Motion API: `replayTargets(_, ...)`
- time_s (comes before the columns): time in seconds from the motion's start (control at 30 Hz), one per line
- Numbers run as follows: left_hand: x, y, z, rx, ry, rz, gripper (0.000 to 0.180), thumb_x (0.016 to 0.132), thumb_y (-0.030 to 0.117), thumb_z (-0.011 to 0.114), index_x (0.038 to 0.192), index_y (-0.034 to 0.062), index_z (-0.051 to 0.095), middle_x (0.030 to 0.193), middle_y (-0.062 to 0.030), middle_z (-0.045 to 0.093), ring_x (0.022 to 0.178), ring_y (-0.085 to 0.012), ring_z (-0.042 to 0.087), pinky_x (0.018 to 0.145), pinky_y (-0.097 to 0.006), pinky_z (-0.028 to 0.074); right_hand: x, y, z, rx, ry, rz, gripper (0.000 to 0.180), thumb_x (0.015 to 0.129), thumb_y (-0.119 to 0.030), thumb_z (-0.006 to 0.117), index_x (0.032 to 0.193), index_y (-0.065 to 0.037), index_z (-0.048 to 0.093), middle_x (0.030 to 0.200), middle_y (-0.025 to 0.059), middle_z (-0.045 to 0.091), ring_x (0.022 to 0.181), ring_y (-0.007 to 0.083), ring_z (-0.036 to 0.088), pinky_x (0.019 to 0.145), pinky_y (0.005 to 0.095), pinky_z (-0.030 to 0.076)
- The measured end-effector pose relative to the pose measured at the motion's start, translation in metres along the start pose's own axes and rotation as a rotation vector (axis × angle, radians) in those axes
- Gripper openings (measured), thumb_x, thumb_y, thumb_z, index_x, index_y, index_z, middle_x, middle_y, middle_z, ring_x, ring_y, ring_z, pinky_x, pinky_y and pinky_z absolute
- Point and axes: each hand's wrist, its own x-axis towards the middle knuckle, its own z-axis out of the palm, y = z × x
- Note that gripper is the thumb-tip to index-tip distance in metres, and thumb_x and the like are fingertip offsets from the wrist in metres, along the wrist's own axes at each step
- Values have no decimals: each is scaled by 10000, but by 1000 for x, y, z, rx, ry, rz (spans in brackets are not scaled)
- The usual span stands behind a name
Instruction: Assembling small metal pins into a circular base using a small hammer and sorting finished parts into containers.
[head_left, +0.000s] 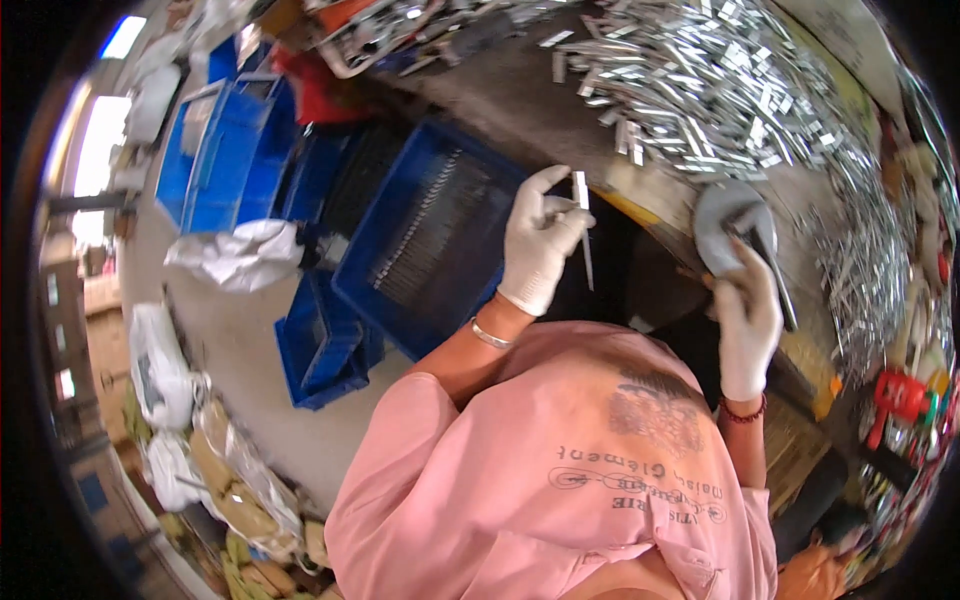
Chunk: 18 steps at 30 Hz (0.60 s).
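Note:
My left hand [540, 245], in a white glove, pinches a slim metal piece [582, 192] with a flat shiny upper end and a narrow tapered lower end. It is held upright near the table's edge. My right hand [748, 325], also gloved, is closed on a dark-handled hammer [776, 270]. The hammer's head rests on or just above a round grey metal block [710, 235]; I cannot tell which. Left of my left hand is a large blue bin [365, 245], with a row of similar slim metal pieces [415, 225] laid side by side in it.
A big heap of shiny metal pieces [700, 90] covers the far right of the table [625, 185], and more lie along its right side [865, 270]. Blue bins [240, 150] and white bags [160, 370] stand on the left. Another person's hand [812, 572] shows at lower right.

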Motion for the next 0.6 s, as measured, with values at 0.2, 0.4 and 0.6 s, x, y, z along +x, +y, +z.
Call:
replayTargets(0.2, 38, -99, -171, 281, 637, -1, 562, 939, 94, 723, 1474, -6, 584, 1054, -81, 690, 835, -153, 633, 718, -303, 520, 12, 30, -7, -34, 149, -39, 403, 1040, 0, 568, 1428, -8, 679, 924, -27, 614, 687, 28, 464, 595, 206, 384)
replayTargets(0.4, 73, -169, -293, 485, 944, -116, 605, 881, 87, 752, 1456, -23, 597, 1302, -178, 722, 1155, -319, 712, 1042, -389, 540, 14, 29, -1, -54, 230, -43, 377, 1041, -18, 574, 1396, -1, 701, 929, -14, 622, 658, 29, 465, 576, 205, 374)
replayTargets(0.6, 110, -163, -293, 575, 907, -214, 680, 877, 123, 785, 1521, 55, 575, 1454, -221, 665, 1335, -353, 651, 1145, -395, 476, 14, 33, -7, -49, 234, -55, 375, 1041, -19, 574, 1395, 6, 696, 955, -7, 647, 643, 28, 471, 563, 203, 372)
